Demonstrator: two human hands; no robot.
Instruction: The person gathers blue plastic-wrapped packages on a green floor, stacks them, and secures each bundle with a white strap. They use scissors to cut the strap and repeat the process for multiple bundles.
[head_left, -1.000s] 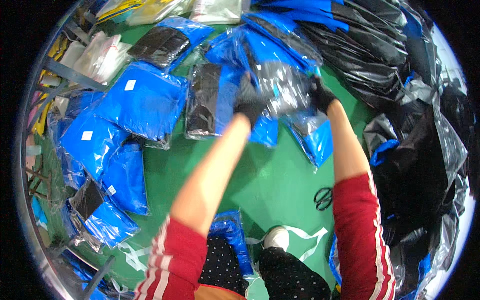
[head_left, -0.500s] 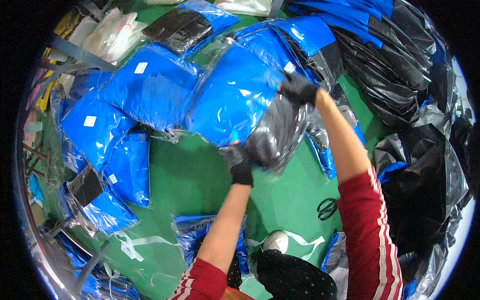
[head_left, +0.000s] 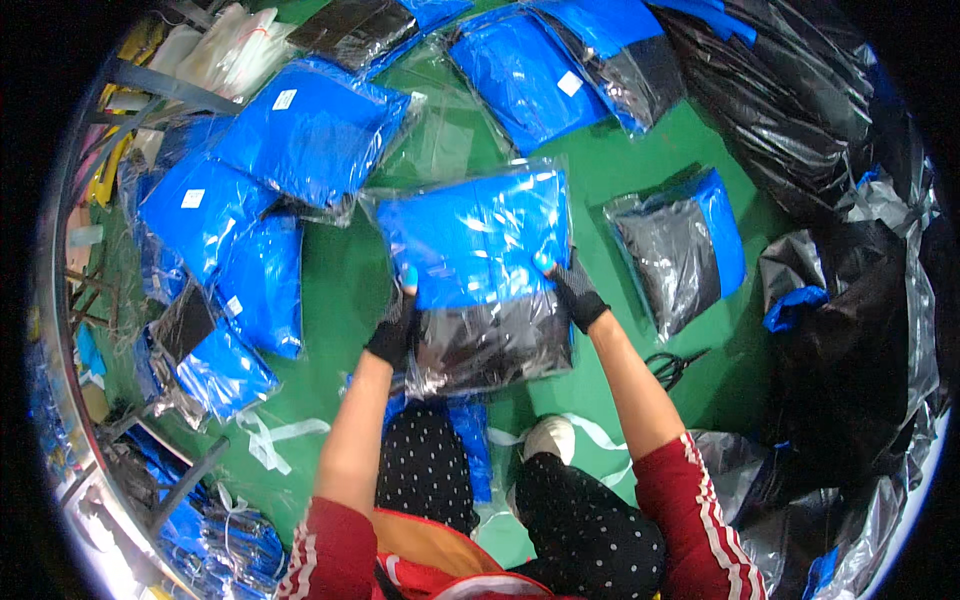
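Observation:
A folded blue and black bundle in a clear plastic bag [head_left: 480, 240] is held up in front of me, its blue part away from me and its black part toward me. My left hand [head_left: 397, 315] grips its left side, thumb on top. On the opposite side my right hand [head_left: 570, 288] grips it the same way. Both hands wear dark fingerless gloves, and the nails are bright blue. The fingers under the bundle are hidden. Partly covered beneath it, another blue bagged bundle [head_left: 468, 450] lies between my legs.
Bagged blue bundles [head_left: 305, 130] lie along the left and far side of the green floor. A black-and-blue bagged bundle [head_left: 675, 250] lies to the right, with black scissors [head_left: 672, 368] nearer me. Black sheeting [head_left: 830, 380] is heaped at far right. White strips [head_left: 270, 440] lie near my feet.
Both hands have drawn the bagged bundle toward me and turned it square to my body. It has come away from the other bags at the far side.

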